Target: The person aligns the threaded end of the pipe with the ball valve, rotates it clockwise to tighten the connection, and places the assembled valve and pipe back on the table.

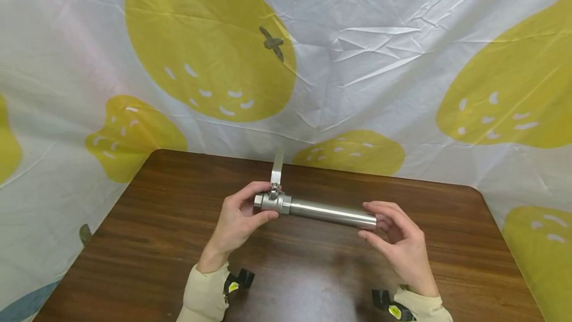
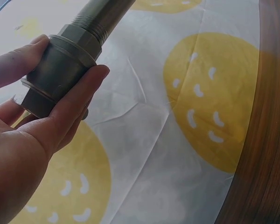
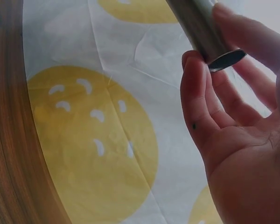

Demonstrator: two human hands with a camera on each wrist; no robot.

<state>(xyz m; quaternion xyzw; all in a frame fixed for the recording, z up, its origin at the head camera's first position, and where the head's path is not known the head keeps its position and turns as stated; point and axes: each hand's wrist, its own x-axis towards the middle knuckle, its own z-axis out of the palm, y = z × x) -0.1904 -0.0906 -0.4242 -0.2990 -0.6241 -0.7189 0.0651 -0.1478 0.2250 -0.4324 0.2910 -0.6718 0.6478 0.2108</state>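
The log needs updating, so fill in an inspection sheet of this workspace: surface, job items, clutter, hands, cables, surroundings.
Surface: dark brown wood-grain tabletop, glare at the near side.
Job items: silvery metal ball valve, its flat metal lever crosswise to the silvery round metal pipe joined to it; some thread shows at the joint.
Clutter: nothing seen.
Hands: left hand grips the valve; right hand curls around the pipe's open end.
Cables: nothing seen in the head view.
Surroundings: wrinkled white sheet with yellow fruit shapes; cream sleeves; black wrist-worn devices.
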